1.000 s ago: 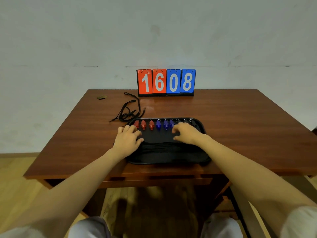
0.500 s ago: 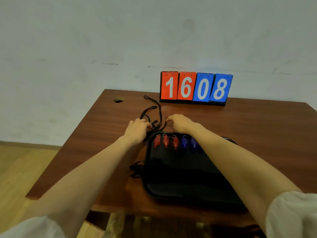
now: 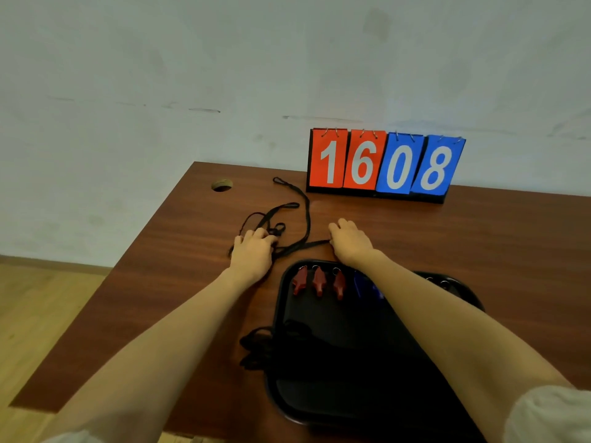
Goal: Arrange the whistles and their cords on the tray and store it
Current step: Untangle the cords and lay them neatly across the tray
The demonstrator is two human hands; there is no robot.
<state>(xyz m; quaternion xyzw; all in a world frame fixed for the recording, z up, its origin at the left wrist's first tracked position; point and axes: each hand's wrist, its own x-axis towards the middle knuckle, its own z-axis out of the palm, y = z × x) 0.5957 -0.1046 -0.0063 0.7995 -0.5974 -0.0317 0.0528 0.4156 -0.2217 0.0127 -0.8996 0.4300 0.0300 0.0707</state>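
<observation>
A black tray [image 3: 335,394] lies on the wooden table, with three red whistles [image 3: 318,281] in a row along its far rim. Beside them blue whistles [image 3: 363,282] show partly behind my right forearm. A bundle of black cords [image 3: 256,343] hangs over the tray's left edge. Beyond the tray a loose tangle of black cords [image 3: 302,212] lies on the table. My left hand [image 3: 252,254] rests on that tangle, fingers curled on the cords. My right hand [image 3: 350,243] pinches a cord end that stretches toward the left hand.
A flip scoreboard [image 3: 383,164] reading 1608 stands at the table's back edge against the wall. A cable hole [image 3: 221,184] sits at the far left corner of the table [image 3: 479,238]. Wooden floor shows to the left.
Both hands left the tray and reached forward to the loose cords behind it, taking hold of them. The camera has shifted left and closer.
</observation>
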